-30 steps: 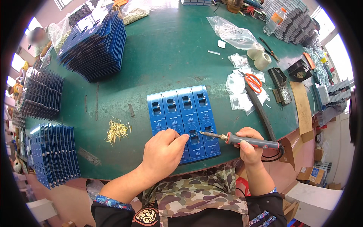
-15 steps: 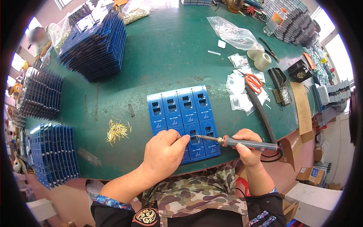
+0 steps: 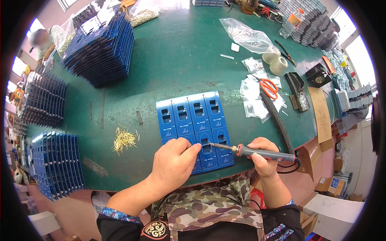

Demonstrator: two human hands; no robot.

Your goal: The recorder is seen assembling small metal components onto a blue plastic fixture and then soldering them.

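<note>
A blue circuit board panel (image 3: 186, 127), split into repeated units with rectangular cut-outs, lies flat near the front edge of the green table. My left hand (image 3: 173, 160) rests over its lower left part, thumb and forefinger pinched together beside a cut-out. Whatever is between those fingertips is too small to make out. In my right hand (image 3: 267, 165) is a soldering iron (image 3: 242, 150) with a grey handle, held almost level. Its tip points left and reaches the same cut-out, close to my left fingertips. Left of the panel is a small heap of thin gold-coloured pins (image 3: 124, 139).
Stacks of blue boards (image 3: 98, 48) stand at the left, with more boards (image 3: 58, 162) nearer me. To the right are orange-handled scissors (image 3: 268, 88) on small plastic bags, a tape roll (image 3: 278, 65), a black fan (image 3: 318, 75) and a dark hose (image 3: 277, 114). A clear bag (image 3: 249, 36) lies farther back.
Almost nothing differs. Both hands and the soldering iron keep their places at the cut-out, apart from a very slight shift of my left fingertips.
</note>
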